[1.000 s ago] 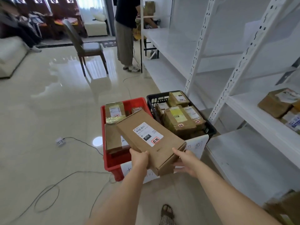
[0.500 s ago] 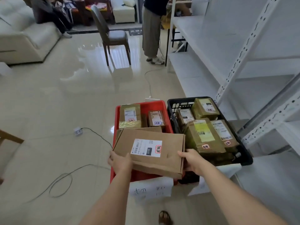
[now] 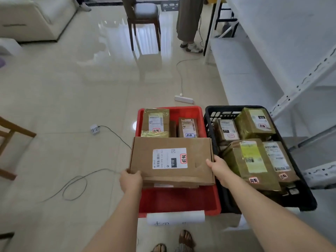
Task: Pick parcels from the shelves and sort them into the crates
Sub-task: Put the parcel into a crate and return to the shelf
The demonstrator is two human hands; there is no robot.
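A glossy tiled floor (image 3: 72,91) fills the scene. Far centre stands a dark chair (image 3: 143,20) with a padded seat, and just right of it a person (image 3: 189,22) in a long skirt and sandals. A pale sofa (image 3: 32,17) sits far left. A white power strip (image 3: 183,99) lies beyond the middle, its cord running far. A small charger (image 3: 94,129) with a looping black cable (image 3: 74,188) lies left. A wooden frame (image 3: 11,142) shows at the left edge.

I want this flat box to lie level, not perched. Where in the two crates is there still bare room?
The red crate shows bare floor along its near wall, below the flat box that the left hand and right hand hold, and a strip at its far right corner. The black crate is crowded, parcels stacked nearly wall to wall.
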